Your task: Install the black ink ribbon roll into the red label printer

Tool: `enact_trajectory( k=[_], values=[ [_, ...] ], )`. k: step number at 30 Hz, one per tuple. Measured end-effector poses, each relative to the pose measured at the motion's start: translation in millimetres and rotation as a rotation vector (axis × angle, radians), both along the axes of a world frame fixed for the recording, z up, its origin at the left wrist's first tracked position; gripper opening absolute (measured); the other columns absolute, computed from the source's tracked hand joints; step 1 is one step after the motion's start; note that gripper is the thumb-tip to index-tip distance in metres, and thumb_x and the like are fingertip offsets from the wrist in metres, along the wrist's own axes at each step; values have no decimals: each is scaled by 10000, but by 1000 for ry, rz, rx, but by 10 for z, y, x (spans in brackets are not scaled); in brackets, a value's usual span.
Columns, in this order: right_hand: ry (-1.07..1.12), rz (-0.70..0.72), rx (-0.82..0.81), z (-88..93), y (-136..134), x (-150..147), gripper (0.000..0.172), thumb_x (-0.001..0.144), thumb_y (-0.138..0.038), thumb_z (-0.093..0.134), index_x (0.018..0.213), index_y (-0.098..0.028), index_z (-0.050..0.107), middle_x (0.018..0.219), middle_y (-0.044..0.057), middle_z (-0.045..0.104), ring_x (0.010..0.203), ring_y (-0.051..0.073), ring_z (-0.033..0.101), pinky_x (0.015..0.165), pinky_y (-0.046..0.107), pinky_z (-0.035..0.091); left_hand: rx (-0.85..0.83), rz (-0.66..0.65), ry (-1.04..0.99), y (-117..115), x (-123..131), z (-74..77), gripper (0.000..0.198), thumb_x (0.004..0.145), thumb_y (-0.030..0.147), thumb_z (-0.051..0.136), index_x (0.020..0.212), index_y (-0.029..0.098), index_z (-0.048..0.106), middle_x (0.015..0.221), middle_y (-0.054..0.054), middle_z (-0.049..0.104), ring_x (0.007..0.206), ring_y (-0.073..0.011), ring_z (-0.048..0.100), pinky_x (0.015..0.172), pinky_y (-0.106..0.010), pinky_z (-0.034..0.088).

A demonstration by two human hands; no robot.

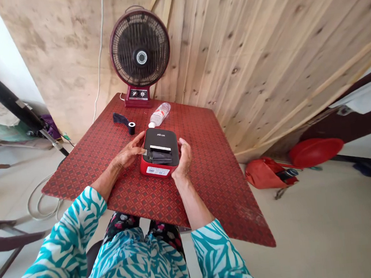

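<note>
red-and-black label printer (159, 152) sits on the red patterned tabletop (209, 184), between the two hands and nearer the person's side of the table. the left hand (128, 151) lies against the printer's left side, its fingers (139, 139) bent toward the casing and apparently pinching a small pale strip (144, 151), though that bit is too small to make out well. the right hand (183, 158) cups the printer's right side, its fingers (183, 144) curled against the casing in a grasp, with the fingertips partly hidden from this view. a white sticker (158, 171) marks the printer's front, its small print unreadable. just beyond lie a clear plastic bottle (160, 114) on its side and a small black roll (131, 127) beside a dark strip (120, 118), both near the left hand but not touching it. a maroon desk fan (140, 48) stands at the table's far edge.
</note>
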State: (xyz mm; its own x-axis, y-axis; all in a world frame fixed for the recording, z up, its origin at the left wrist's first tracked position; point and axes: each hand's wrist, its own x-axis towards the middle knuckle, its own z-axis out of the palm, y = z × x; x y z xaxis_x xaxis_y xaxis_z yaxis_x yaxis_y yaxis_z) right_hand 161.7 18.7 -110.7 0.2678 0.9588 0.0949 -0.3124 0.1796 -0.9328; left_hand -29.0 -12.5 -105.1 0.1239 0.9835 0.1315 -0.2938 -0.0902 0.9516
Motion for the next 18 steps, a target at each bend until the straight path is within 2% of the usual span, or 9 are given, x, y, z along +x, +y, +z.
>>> enact_trajectory(
  k=[6, 10, 14, 18],
  values=[
    [-13, -12, 23, -14, 81, -49, 463, 826, -552, 527, 1104, -212, 671, 1175, 44, 700, 1129, 191, 635, 1076, 399, 459, 46, -9, 20, 95, -45, -65, 867, 684, 298, 682, 1525, 290, 472, 1515, -79, 584, 1419, -327, 524, 1164, -474, 439],
    [-31, -16, 64, -11, 198, -87, 423, 840, -529, 507, 1065, -214, 677, 1174, 43, 701, 1152, 191, 630, 1112, 407, 441, 20, 16, -51, 204, -69, -90, 885, 671, 275, 702, 1524, 247, 470, 1410, -86, 665, 1271, -291, 639, 1086, -425, 488],
    [-20, -8, 68, -27, 279, -107, 405, 856, -523, 497, 1074, -229, 671, 1191, 41, 696, 1168, 194, 628, 1109, 401, 451, -7, 16, -158, 253, -70, -75, 866, 668, 243, 732, 1504, 212, 507, 1335, -74, 709, 1202, -272, 669, 1055, -373, 484],
    [-42, -17, 45, -70, 300, -107, 405, 844, -515, 496, 1057, -219, 672, 1165, 55, 708, 1149, 207, 626, 1061, 389, 474, -69, -33, -133, 199, -78, -28, 833, 709, 264, 743, 1508, 220, 510, 1291, -67, 731, 1158, -260, 682, 1023, -364, 482]
  ],
)
